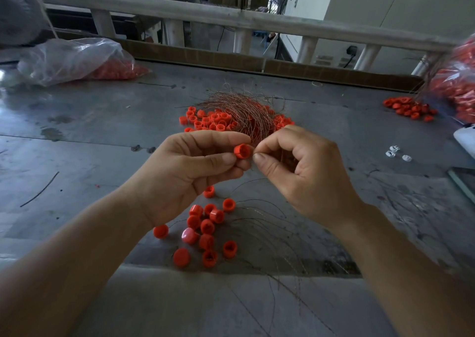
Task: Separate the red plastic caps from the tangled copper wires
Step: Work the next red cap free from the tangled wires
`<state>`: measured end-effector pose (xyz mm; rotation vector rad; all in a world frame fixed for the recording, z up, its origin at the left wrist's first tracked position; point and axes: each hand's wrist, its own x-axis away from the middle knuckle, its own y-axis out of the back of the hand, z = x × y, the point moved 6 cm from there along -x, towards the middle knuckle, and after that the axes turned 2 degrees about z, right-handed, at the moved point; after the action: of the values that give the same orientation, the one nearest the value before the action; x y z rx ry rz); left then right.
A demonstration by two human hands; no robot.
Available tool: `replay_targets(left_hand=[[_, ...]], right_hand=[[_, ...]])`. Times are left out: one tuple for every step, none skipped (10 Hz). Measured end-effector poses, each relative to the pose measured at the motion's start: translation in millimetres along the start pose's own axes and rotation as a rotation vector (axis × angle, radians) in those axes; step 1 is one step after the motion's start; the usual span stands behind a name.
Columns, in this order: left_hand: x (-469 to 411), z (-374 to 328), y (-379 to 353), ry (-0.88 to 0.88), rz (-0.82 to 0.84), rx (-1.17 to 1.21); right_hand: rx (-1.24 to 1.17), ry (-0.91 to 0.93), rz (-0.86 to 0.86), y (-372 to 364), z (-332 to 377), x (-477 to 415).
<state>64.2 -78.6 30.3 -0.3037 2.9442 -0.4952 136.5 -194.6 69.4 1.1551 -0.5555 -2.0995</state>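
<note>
Fingers, left hand (185, 167): thumb (218, 159) and forefinger curled round one red cap (242, 151), held above the table with its open mouth turned toward the right hand.
Fingers, right hand (303, 172): thumb (264, 163) and forefinger pressed tip to tip, just beside the cap's mouth, pinching a fine wire strand (251, 167). Other fingers curled in.
Held cap vs. fingers: between the two hands, touching the left fingertips. Whether the right ones touch it, cannot tell.
Loose caps (205, 231): scattered on the table (102, 131) directly below the hands, some mouth-up, some dome-up.
Loose wires (270, 233): thin curved strands beside those caps, toward the right forearm.
Wire tangle (241, 110): copper-brown bundle beyond the hands, lying over a heap of red caps (213, 120).
Far left: clear plastic bag (72, 58) with red caps inside.
Far right: a second bag (460, 84), a small cap pile (408, 109) at its foot.
</note>
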Motion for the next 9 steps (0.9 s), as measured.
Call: replay_targets(left_hand=[[0.0, -0.3, -0.3, -0.002, 0.0, 0.006], [0.0, -0.6, -1.0, -0.006, 0.002, 0.02], [0.1, -1.2, -1.5, -0.011, 0.002, 0.038], [0.1, -1.5, -1.3, -0.007, -0.002, 0.047], [0.1, -1.4, -0.7, 0.003, -0.009, 0.044], [0.2, -1.2, -0.3, 0.008, -0.014, 0.038], [0.6, -1.6, 0.2, 0.007, -0.02, 0.025], [0.6, -1.9, 0.9, 0.008, -0.026, 0.017], [0.7, -1.5, 0.5, 0.003, -0.029, 0.02]], right_hand=[[0.001, -0.006, 0.005, 0.2, 1.2, 0.4], [-0.002, -0.024, 0.007, 1.0, 1.1, 0.7], [0.002, -0.044, 0.013, 1.4, -0.1, 0.8], [-0.001, -0.058, 0.021, 1.2, -0.9, 0.5], [0.002, -0.054, 0.026, 0.8, 0.1, 0.4], [0.01, -0.046, 0.029, 0.8, 0.8, 0.3], [0.018, -0.041, 0.032, 0.4, 1.1, 0.2], [0.024, -0.041, 0.039, -0.2, 1.5, 0.1], [-0.02, -0.059, 0.04, 0.9, 1.4, 0.1]])
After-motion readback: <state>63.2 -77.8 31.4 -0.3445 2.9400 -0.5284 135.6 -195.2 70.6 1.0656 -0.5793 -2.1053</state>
